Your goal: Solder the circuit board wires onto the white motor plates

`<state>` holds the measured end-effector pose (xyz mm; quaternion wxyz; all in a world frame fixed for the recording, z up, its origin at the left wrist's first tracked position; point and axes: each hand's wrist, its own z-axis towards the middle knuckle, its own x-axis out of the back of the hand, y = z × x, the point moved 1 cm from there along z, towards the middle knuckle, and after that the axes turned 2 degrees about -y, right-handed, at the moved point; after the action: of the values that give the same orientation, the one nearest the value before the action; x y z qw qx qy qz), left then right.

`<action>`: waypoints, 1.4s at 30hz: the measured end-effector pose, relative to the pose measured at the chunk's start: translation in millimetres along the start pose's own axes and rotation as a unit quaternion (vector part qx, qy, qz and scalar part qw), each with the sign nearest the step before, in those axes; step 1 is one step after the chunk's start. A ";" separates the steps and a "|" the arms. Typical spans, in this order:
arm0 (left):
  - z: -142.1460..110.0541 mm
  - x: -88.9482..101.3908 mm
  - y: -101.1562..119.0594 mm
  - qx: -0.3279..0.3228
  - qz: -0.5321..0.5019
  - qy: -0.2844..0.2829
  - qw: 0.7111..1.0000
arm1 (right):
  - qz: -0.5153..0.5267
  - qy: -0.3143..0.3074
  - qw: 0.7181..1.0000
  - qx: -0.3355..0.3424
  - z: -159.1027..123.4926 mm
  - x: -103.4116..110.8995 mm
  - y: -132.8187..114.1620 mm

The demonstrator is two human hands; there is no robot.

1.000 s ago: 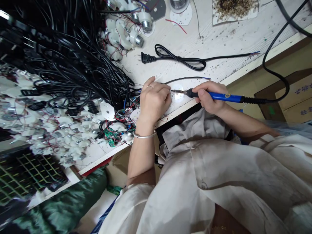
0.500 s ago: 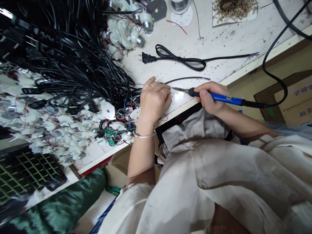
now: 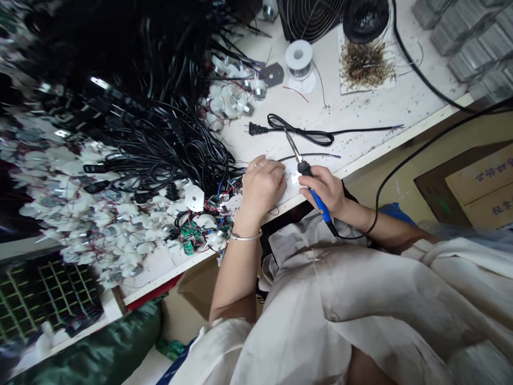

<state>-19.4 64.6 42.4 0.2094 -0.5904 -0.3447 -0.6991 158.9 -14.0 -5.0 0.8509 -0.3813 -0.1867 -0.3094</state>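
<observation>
In my right hand (image 3: 331,192) is a soldering iron (image 3: 319,205) with a blue handle, held like a pen. Its metal tip points away from me, up over the bench near a coiled black power cord (image 3: 298,130) with a two-pin plug. My left hand (image 3: 263,184) rests on the bench with curled fingers; whatever they grip is hidden. From behind those fingers a short black cable (image 3: 312,155) runs to the right. Green circuit boards (image 3: 188,231) and thin red, blue and black wires lie just left of that hand.
Black power cords (image 3: 176,133) and white plastic motor units (image 3: 132,219) are heaped on the left. Farther back stand a solder spool (image 3: 298,58), a fan (image 3: 312,18) and a card with brown debris (image 3: 347,85). Grey blocks (image 3: 476,48) sit at far right. The iron's cable (image 3: 404,155) loops on my right.
My right hand has drawn the soldering iron back from my left fingers and turned it, so its tip now points up the bench. My left hand stays in place; the view takes in more of the bench's far side.
</observation>
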 end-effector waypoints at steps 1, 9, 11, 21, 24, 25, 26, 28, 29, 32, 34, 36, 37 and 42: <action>0.6 -0.2 0.7 -0.002 0.009 -0.002 1.000 | -0.009 0.004 1.000 0.001 -1.2 -1.9 0.3; 4.6 9.2 7.2 0.002 0.029 -0.035 0.999 | -0.043 -0.002 0.999 -0.024 -3.0 -2.5 5.3; 4.5 20.2 4.4 0.016 0.012 -0.032 0.999 | -0.042 0.015 0.999 -0.008 -1.6 -2.4 6.0; 40.5 94.3 -50.6 0.182 0.036 0.083 0.979 | -0.075 0.041 0.996 0.021 -2.1 -5.8 14.4; 13.6 127.1 -69.3 0.243 0.047 0.146 0.958 | -0.089 0.045 0.994 0.033 -10.5 -4.0 21.5; -5.8 136.9 -78.4 0.280 0.054 0.164 0.944 | -0.096 0.049 0.994 0.036 -13.2 -3.9 24.9; -30.1 145.0 -88.4 0.326 0.060 0.179 0.926 | -0.101 0.046 0.993 0.038 -15.3 -4.5 28.7; -89.7 155.0 -108.4 0.424 0.064 0.210 0.879 | -0.103 0.035 0.993 0.041 -17.5 -7.3 36.6; -121.7 156.3 -116.8 0.468 0.060 0.220 0.854 | -0.112 0.035 0.992 0.054 -17.9 -8.9 39.7; -204.3 145.6 -133.8 0.577 0.045 0.236 0.780 | -0.149 0.067 0.979 0.124 -18.4 -11.0 44.6; -235.1 131.0 -141.5 0.620 0.029 0.222 0.752 | -0.178 0.087 0.968 0.152 -19.3 -10.7 46.2; -243.9 117.1 -149.6 0.637 0.012 0.200 0.744 | -0.210 0.086 0.962 0.150 -20.2 -10.5 47.9; -241.9 111.9 -154.5 0.637 0.006 0.189 0.747 | -0.226 0.081 0.959 0.147 -20.5 -10.5 48.7; -215.5 100.5 -185.4 0.656 -0.006 0.129 0.744 | -0.264 0.120 0.934 0.206 -18.7 -8.4 49.7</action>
<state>-317.6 44.0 82.2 0.5834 -0.2095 -0.6916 -0.3709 187.5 0.7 -48.1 0.8143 -0.0944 -0.2374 -0.5213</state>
